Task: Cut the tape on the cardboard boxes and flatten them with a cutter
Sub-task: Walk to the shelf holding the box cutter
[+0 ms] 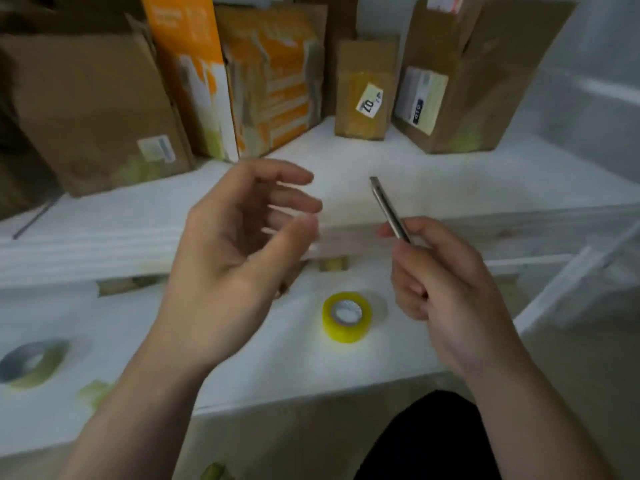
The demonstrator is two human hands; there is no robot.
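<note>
Five cardboard boxes stand upright along the back of the raised white level (450, 181) ahead of you: a large brown box (93, 109) at the far left, an orange-and-white box (194, 81) beside it, an orange printed box (280, 84) next, then a small brown box (363, 91) bearing a "07" label, and a taller brown box (464, 84) at the right with a pale label. Your right hand (446, 282) holds the cutter (389, 209), its grip curled round the lower end, so that the slim metallic body angles up and to the left, its tip in the air and clear of every box. You cannot tell whether the blade is out. Your left hand (239, 244) hovers just left of the cutter, palm turned toward it, its grip wide and holding nothing, the fingers loosely spread and blurred. On the lower table (263, 355), a yellow tape roll (346, 317) lies flat between your wrists, and a grey tape roll (31, 362) lies near the left edge.
</note>
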